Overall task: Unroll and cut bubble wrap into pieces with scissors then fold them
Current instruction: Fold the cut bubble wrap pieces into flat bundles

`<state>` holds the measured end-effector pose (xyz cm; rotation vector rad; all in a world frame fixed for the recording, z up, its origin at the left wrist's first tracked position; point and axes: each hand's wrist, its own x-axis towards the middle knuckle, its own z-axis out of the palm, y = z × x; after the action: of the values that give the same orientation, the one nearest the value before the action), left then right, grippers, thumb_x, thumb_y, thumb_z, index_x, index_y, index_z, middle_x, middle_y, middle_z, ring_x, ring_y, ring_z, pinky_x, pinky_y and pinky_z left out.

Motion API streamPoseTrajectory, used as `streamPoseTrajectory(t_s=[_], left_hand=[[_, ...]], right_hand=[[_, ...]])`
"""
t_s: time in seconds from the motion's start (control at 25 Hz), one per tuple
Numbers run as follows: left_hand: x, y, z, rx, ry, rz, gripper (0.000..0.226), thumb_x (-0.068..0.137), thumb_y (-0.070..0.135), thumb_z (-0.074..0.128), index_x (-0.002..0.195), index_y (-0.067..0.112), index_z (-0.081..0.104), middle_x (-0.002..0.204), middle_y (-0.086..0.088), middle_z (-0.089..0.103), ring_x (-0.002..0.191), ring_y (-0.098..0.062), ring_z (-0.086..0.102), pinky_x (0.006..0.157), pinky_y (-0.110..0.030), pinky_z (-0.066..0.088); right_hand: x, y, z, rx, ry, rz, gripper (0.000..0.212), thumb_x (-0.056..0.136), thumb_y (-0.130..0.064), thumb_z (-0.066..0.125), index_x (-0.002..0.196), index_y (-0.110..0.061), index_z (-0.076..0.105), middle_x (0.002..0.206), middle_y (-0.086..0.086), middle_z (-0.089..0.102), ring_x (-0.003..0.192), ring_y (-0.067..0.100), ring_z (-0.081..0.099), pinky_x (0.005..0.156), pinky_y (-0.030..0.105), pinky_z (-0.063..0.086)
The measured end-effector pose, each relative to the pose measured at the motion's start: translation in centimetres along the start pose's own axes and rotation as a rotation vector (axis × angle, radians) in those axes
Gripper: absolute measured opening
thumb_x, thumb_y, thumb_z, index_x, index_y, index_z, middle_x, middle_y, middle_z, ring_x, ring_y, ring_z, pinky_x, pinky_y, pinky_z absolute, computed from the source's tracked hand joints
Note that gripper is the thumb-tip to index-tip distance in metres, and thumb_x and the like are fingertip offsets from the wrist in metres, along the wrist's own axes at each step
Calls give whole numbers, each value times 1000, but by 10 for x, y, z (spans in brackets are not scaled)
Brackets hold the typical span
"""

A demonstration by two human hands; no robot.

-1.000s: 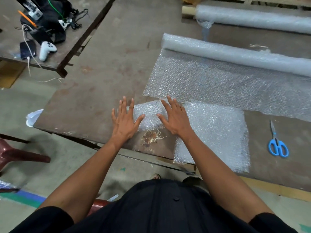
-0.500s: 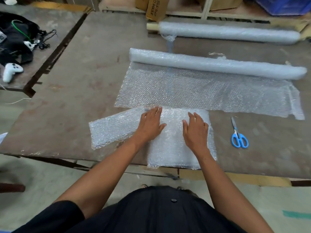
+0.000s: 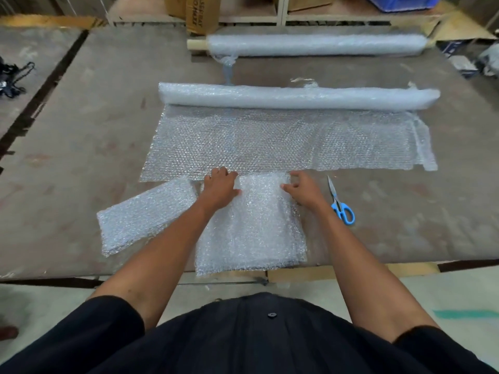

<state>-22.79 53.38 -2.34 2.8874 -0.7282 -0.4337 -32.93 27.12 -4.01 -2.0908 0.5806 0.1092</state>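
A folded piece of bubble wrap (image 3: 253, 228) lies at the table's near edge, in front of me. My left hand (image 3: 219, 188) curls its fingers over the piece's far left edge. My right hand (image 3: 303, 189) pinches its far right corner. Just beyond them the unrolled sheet (image 3: 283, 141) spreads out from the bubble wrap roll (image 3: 297, 97). A second cut piece (image 3: 145, 214) lies flat to the left, at an angle. Blue-handled scissors (image 3: 341, 205) rest closed on the table just right of my right hand.
A second roll (image 3: 316, 44) on a cardboard core lies at the table's far side, with cardboard boxes (image 3: 202, 12) behind it. The brown table (image 3: 81, 130) stretches bare to the left. A dark gap (image 3: 40, 87) separates it from a neighbouring table holding black cables (image 3: 10, 79).
Both hands slid from the middle of the folded piece up to its far edge, and their fingers have curled onto it. The view has tilted up and right.
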Motion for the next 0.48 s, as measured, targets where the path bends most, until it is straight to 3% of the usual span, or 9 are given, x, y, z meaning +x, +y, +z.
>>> streamPoseTrajectory(t_s=[0.08,0.24,0.36,0.48], left_hand=[[3,-3,-1,-46,13,5,58,95,47,76,144,22,58,140,-14,51,137,-37,41,114,-54,37],[4,-4,-5,-148,64,30,42,85,42,86,117,23,68,127,-7,56,128,-31,47,104,-47,43],[1,0,-8,-150,122,14,34,82,39,89,103,28,64,118,2,61,121,-25,52,106,-50,38],[-4,6,-10,-129,195,-5,32,84,37,88,97,31,60,107,10,64,111,-20,58,100,-49,33]], right_hand=[[7,3,0,76,-29,16,61,96,-35,80,147,-15,54,95,1,65,78,14,62,66,34,51],[18,8,6,63,4,-23,52,98,-34,78,142,-12,62,106,-2,66,96,20,67,83,40,58],[19,8,2,108,-7,-73,38,99,-27,77,134,-17,65,97,3,67,75,18,63,63,34,51],[18,4,-4,25,-52,-145,26,97,-26,79,121,-18,73,89,-2,64,70,12,58,63,29,45]])
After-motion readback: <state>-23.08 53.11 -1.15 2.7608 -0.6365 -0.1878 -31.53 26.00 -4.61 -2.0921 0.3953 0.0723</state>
